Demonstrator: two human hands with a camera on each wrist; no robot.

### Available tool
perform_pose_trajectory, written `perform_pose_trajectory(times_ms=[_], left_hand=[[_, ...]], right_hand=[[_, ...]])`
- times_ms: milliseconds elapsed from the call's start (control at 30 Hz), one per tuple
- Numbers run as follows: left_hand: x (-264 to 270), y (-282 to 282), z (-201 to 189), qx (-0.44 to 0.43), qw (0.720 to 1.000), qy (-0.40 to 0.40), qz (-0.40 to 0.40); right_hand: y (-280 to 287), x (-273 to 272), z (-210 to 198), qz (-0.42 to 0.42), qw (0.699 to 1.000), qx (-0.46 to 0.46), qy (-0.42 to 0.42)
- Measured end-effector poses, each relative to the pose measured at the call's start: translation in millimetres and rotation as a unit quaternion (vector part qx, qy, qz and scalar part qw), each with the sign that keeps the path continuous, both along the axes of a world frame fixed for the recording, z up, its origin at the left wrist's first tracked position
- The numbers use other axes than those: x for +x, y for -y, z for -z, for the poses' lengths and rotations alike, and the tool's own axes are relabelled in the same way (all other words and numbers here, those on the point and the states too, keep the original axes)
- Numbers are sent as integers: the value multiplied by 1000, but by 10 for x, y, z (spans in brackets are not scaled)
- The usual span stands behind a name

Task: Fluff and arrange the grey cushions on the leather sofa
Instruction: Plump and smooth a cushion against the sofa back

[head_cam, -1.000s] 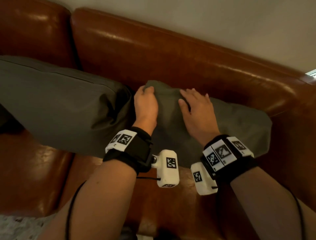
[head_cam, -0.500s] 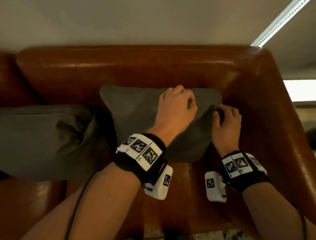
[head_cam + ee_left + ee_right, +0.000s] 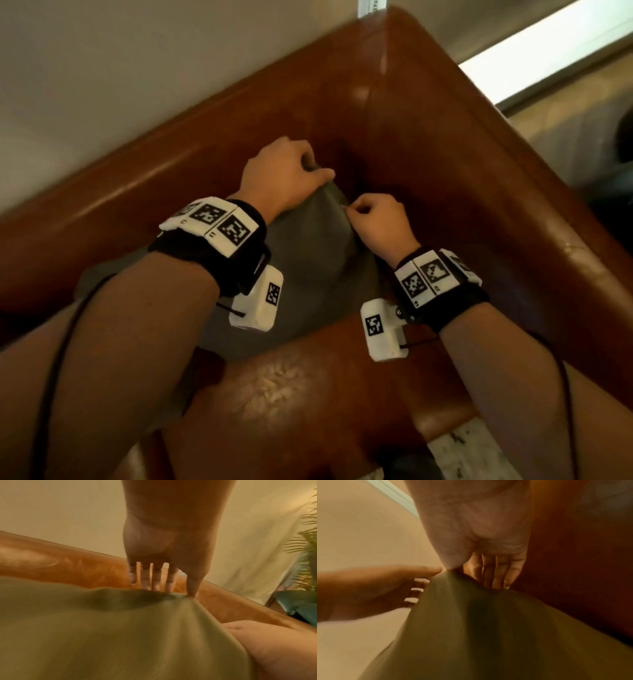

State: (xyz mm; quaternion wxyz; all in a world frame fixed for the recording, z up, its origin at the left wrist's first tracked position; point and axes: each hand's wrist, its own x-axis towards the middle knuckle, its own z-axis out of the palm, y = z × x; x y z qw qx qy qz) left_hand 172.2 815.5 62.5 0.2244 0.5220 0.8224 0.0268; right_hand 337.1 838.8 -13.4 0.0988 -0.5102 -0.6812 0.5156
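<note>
A grey cushion (image 3: 308, 274) stands in the right corner of the brown leather sofa (image 3: 462, 192), against the backrest and armrest. My left hand (image 3: 291, 174) grips the cushion's top corner, fingers curled behind the fabric and thumb in front. My right hand (image 3: 373, 219) pinches the cushion's edge just below that corner. In the left wrist view the left hand's fingers (image 3: 150, 574) hook over the cushion (image 3: 102, 635) top. In the right wrist view my right hand (image 3: 481, 566) holds the cushion (image 3: 479, 628) peak between thumb and fingers. My forearms hide the cushion's lower left part.
The sofa armrest (image 3: 513, 205) rises close on the right, the backrest (image 3: 171, 171) runs behind. Bare seat leather (image 3: 291, 383) lies in front of the cushion. A pale wall (image 3: 137, 68) is behind. A green plant (image 3: 307, 547) stands past the armrest.
The view has swung right toward the sofa corner and the second, larger cushion has left the picture. Both hands moved up to the cushion's top corner, which is now pulled up into a peak.
</note>
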Motion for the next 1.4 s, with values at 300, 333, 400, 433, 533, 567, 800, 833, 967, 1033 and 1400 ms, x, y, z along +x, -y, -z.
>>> perform_pose_trajectory(times_ms=[300, 333, 400, 433, 533, 567, 800, 833, 967, 1033, 1400], left_hand=[[149, -47, -226, -166, 986, -10, -21], [161, -54, -257, -166, 986, -14, -30], [213, -89, -292, -158, 986, -39, -46], [247, -103, -302, -161, 984, -52, -49], [302, -81, -303, -179, 981, -53, -52], [295, -44, -311, -175, 982, -40, -63], [383, 293, -317, -111, 992, -10, -55], [390, 310, -311, -104, 993, -16, -48], [331, 367, -318, -101, 994, 5, -42], [294, 396, -319, -100, 994, 0, -34], [174, 190, -289, -68, 988, -27, 135]], right_hand=[[-45, 50, -41, -141, 984, 112, 13], [1, 74, -22, -132, 984, 116, 3], [87, 120, -6, -120, 985, 122, -12], [124, 142, 3, -119, 985, 127, -18], [200, 230, 6, -114, 983, 140, -35], [206, 278, 23, -102, 984, 137, -46], [177, 473, -29, -9, 995, 80, -63], [151, 443, -61, -17, 994, 91, -65], [9, 304, -125, -73, 992, 79, -72], [-59, 285, -110, -48, 993, 62, -92], [-59, 297, -104, -107, 983, 79, -130]])
